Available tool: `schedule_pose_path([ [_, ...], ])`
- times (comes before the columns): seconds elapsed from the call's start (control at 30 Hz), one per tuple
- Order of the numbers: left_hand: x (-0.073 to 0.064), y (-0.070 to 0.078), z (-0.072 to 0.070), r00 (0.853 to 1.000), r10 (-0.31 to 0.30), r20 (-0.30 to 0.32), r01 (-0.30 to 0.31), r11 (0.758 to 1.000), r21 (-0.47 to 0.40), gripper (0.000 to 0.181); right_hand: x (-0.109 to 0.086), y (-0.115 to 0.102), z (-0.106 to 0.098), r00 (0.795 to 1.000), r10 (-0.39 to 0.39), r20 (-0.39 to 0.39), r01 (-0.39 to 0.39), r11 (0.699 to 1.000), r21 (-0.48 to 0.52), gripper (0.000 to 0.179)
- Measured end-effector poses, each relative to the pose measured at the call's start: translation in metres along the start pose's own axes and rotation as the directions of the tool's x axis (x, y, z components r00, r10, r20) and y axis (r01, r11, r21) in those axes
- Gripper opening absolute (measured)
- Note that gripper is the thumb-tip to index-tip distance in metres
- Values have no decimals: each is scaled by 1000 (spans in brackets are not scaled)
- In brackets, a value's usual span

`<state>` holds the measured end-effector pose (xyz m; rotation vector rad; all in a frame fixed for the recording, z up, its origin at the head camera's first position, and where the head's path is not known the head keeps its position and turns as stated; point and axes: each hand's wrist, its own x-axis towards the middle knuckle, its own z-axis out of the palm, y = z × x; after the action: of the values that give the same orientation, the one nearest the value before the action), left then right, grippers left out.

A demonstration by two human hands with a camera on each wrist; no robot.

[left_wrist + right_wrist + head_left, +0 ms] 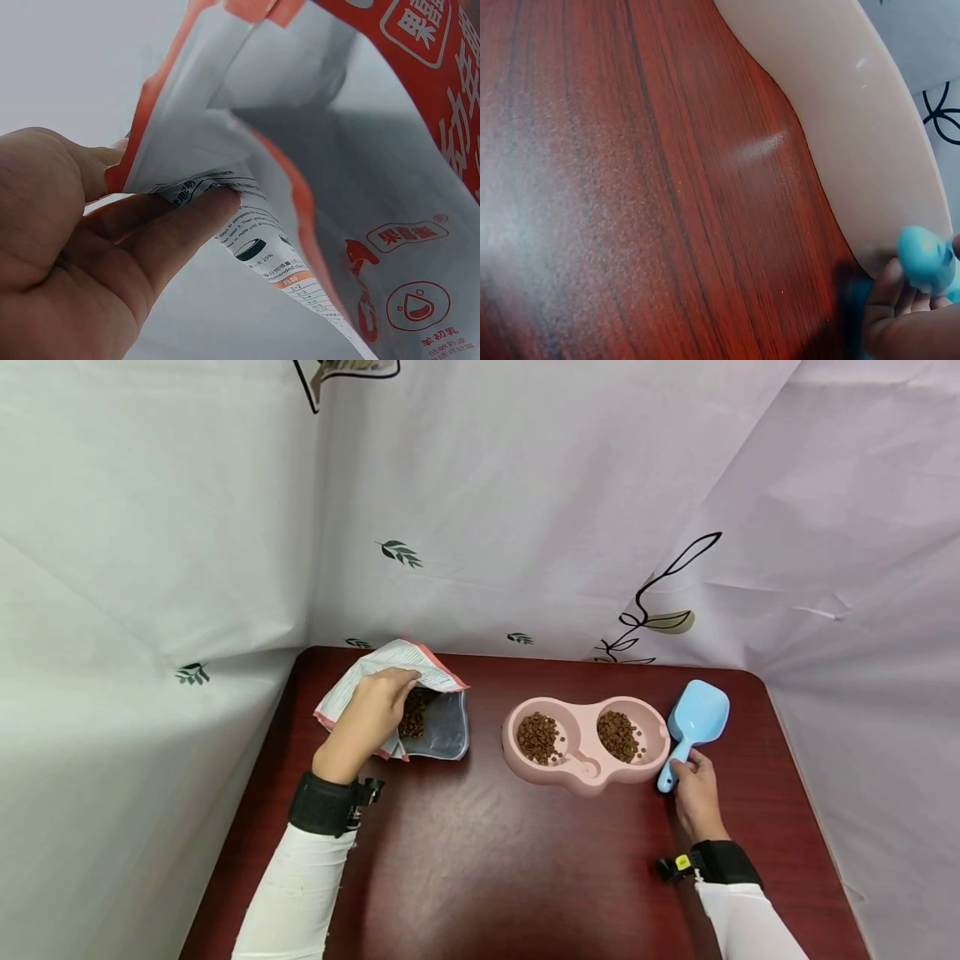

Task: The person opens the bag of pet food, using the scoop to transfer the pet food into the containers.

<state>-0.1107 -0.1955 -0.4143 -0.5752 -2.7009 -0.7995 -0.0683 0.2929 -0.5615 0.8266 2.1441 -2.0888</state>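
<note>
On the left of the head view, my left hand [367, 718] pinches the edge of a red and white printed food bag [411, 658]. The left wrist view shows the bag [427, 217] gaping, with its corner between my thumb and fingers [191, 229]. Below the bag, a greyish see-through container [450, 731] has brown kibble [412, 717] in it. At the right, my right hand [697, 797] grips the handle of a light blue scoop [702, 710], beside the pink double bowl [581, 727]. Close up, the handle's end [922, 255] sits between my right fingers.
Small heaps of brown kibble [537, 737] lie in both hollows of the pink bowl. Everything stands on a dark red wooden table [480, 860] with rounded back corners. A white cloth [480, 527] with leaf prints hangs behind and at both sides.
</note>
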Motion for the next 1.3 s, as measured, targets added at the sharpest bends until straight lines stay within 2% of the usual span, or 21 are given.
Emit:
schedule_pose_path([
  [0.1,0,1,0,1000,8,-4,-8,1000,1,20,-1,2,-3,1000,0,13,0,1000,-12,57],
  [0.2,0,2,0,1000,5,-6,-5,1000,6,20,-2,3,-7,1000,4,-11,-5,1000,-28,56],
  [0.37,-1,3,0,1000,4,-21,-4,1000,7,20,-10,2,-14,986,3,-169,-2,1000,6,49],
  [0.47,-1,3,0,1000,2,-31,-2,1000,4,20,-15,2,-18,956,-28,-291,41,998,42,33],
  [0.57,0,3,0,999,-6,-36,6,1000,7,20,-19,3,-19,916,-105,-388,146,986,77,19],
  [0.67,1,4,1,999,-10,-42,10,1000,12,20,-29,-1,-14,868,-235,-437,295,953,73,19],
  [0.73,0,5,3,999,-7,-49,8,1000,10,19,-42,-9,-4,834,-353,-424,393,919,8,20],
  [0.83,0,6,5,998,1,-57,-1,1000,15,19,-66,-24,18,775,-528,-348,519,845,-127,20],
  [0.93,-1,7,7,998,13,-58,-11,1000,23,19,-88,-37,45,710,-669,-222,632,743,-220,18],
  [1.03,-1,11,7,998,17,-60,-15,1000,27,20,-100,-44,70,652,-758,-40,730,640,-239,17],
  [1.1,-1,14,6,998,14,-63,-12,1000,26,19,-103,-45,87,623,-774,116,777,596,-203,19],
  [1.13,-1,17,6,998,12,-64,-10,1000,25,19,-102,-44,94,615,-765,192,788,590,-174,21],
  [1.17,0,19,6,998,11,-64,-10,1000,23,19,-101,-42,102,618,-741,261,784,604,-143,23],
  [1.23,1,24,5,998,12,-65,-10,1000,20,18,-95,-37,117,632,-674,382,749,658,-79,26],
  [1.3,1,29,4,998,8,-70,-6,1000,16,17,-90,-32,131,655,-590,473,683,730,-35,29],
])
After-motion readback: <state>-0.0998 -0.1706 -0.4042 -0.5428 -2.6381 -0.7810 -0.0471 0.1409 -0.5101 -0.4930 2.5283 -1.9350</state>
